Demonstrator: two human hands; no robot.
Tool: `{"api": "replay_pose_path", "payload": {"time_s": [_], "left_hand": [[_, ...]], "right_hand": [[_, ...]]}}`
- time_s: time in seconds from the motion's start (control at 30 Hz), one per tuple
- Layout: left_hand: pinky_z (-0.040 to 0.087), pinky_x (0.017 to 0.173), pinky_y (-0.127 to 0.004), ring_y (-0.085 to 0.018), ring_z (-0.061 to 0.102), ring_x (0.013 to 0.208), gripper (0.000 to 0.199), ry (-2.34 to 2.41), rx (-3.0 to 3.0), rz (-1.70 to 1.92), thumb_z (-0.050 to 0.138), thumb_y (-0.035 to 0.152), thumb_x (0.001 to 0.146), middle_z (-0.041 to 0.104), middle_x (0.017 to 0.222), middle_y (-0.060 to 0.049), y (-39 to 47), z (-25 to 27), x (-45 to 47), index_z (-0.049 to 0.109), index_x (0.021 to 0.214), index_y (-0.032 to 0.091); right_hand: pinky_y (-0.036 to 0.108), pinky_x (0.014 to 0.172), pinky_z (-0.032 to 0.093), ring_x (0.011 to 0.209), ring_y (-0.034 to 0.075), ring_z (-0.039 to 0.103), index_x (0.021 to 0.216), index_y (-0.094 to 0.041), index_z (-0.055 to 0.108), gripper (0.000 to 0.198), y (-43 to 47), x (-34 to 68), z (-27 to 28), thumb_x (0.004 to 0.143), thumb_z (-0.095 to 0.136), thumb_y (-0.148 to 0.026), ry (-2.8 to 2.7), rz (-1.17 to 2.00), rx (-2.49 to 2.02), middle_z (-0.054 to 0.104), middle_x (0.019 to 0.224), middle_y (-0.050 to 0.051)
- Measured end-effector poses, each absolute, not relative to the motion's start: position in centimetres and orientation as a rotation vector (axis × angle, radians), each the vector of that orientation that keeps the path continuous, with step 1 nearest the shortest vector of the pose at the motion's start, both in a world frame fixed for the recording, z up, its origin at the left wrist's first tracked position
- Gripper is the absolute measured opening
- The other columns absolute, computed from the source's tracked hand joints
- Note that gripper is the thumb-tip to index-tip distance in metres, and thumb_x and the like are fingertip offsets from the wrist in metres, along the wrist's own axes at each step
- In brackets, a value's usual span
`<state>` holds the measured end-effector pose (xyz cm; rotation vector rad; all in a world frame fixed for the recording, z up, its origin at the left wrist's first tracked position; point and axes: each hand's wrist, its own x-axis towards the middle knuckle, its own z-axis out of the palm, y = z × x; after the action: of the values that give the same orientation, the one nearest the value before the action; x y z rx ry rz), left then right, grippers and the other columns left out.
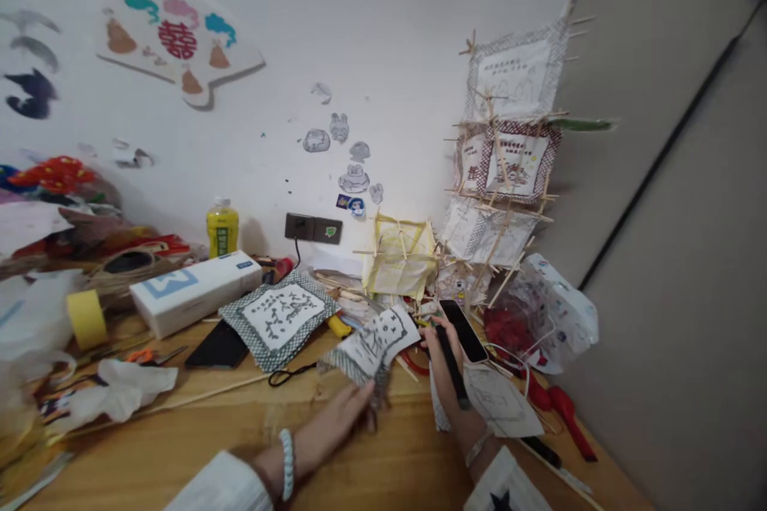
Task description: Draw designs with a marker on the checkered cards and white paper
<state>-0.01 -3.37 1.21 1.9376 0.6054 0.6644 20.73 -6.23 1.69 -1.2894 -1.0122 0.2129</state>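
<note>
My left hand (355, 407) pinches the lower corner of a bent white sheet (377, 343) that has a black drawing and a checkered border. The sheet is lifted at an angle, and those fingertips are partly blurred. At the sheet's right edge is my right hand (444, 351), its fingers closed around a black pen-shaped tool (451, 363) that points back over the wrist. Whether the right fingertips touch the sheet I cannot tell. Another drawn sheet (281, 318) with a dark checkered border lies to the left. Under my right forearm is a paper with faint line drawing (503, 399).
A tall stick frame with drawn panels (521, 160) stands at the right, beside a yellow-covered stick frame (400, 259). Around them are a phone (463, 331), a plastic bag (539, 311) and red-handled scissors (569, 419). Leftward sit a white box (195, 291), yellow tape (87, 319) and a bottle (222, 229).
</note>
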Motion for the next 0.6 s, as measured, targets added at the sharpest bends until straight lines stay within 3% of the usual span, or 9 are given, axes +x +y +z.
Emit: {"api": "replay_pose_path", "payload": {"time_s": [0.07,0.13,0.2,0.27,0.43,0.5,0.6], "left_hand": [[0.046,0.077,-0.033,-0.023,0.06,0.079,0.038,0.445,2.084,0.353,0.045,0.05,0.086,0.067,0.078,-0.003,-4.3,1.2,-0.2,0.07,0.083,0.023],[0.046,0.079,-0.033,-0.024,0.061,0.086,0.032,0.332,2.132,0.176,0.055,0.049,0.08,0.07,0.09,-0.002,-4.9,1.8,-0.6,0.071,0.095,0.025],[0.045,0.086,-0.034,-0.026,0.06,0.097,0.04,0.224,2.038,0.097,0.06,0.051,0.077,0.069,0.105,-0.003,-5.1,2.9,-1.2,0.068,0.108,0.027],[0.043,0.09,-0.036,-0.027,0.06,0.102,0.046,0.09,1.851,0.045,0.062,0.055,0.076,0.069,0.108,-0.006,-5.2,3.9,-1.5,0.068,0.109,0.024],[0.049,0.074,-0.031,-0.02,0.065,0.077,0.034,-0.015,1.254,0.428,0.071,0.046,0.072,0.071,0.087,-0.007,-4.5,4.5,-1.8,0.072,0.096,0.021],[0.049,0.068,-0.026,-0.016,0.063,0.073,0.034,0.051,1.061,0.622,0.072,0.039,0.073,0.069,0.085,-0.005,-3.8,4.5,-2.0,0.068,0.102,0.022],[0.05,0.064,-0.024,-0.016,0.063,0.077,0.05,0.182,0.962,0.75,0.074,0.032,0.072,0.067,0.098,-0.006,-2.7,4.9,-2.3,0.057,0.119,0.027]], "right_hand": [[0.037,0.077,0.05,0.087,0.024,0.062,0.109,-0.019,0.051,0.034,-5.8,20.6,1.3,0.081,0.055,-0.037,-1.029,0.22,-1.31,0.064,0.097,0.009],[0.038,0.077,0.051,0.087,0.025,0.063,0.107,-0.019,0.052,0.035,-5.3,20.6,0.8,0.076,0.059,-0.033,-1.06,0.235,-1.338,0.065,0.095,0.008],[0.039,0.078,0.051,0.087,0.025,0.064,0.106,-0.02,0.053,0.036,-4.8,20.7,0.2,0.072,0.061,-0.029,-1.135,0.263,-1.363,0.066,0.096,0.008],[0.039,0.08,0.05,0.088,0.025,0.064,0.105,-0.02,0.055,0.037,-4.4,20.9,-0.5,0.07,0.062,-0.026,-1.216,0.278,-1.374,0.067,0.096,0.007],[0.036,0.076,0.051,0.081,0.024,0.064,0.103,-0.018,0.056,0.036,-3.5,20.9,-2.1,0.067,0.058,-0.021,-1.227,0.278,-1.398,0.067,0.086,0.004],[0.035,0.072,0.051,0.075,0.022,0.063,0.1,-0.018,0.057,0.034,-3.1,20.7,-2.2,0.065,0.056,-0.018,-1.221,0.255,-1.385,0.064,0.079,0.002],[0.031,0.065,0.052,0.067,0.019,0.061,0.096,-0.018,0.055,0.033,-2.9,20.2,-1.7,0.063,0.054,-0.015,-1.203,0.249,-1.328,0.06,0.072,0.0]]}}
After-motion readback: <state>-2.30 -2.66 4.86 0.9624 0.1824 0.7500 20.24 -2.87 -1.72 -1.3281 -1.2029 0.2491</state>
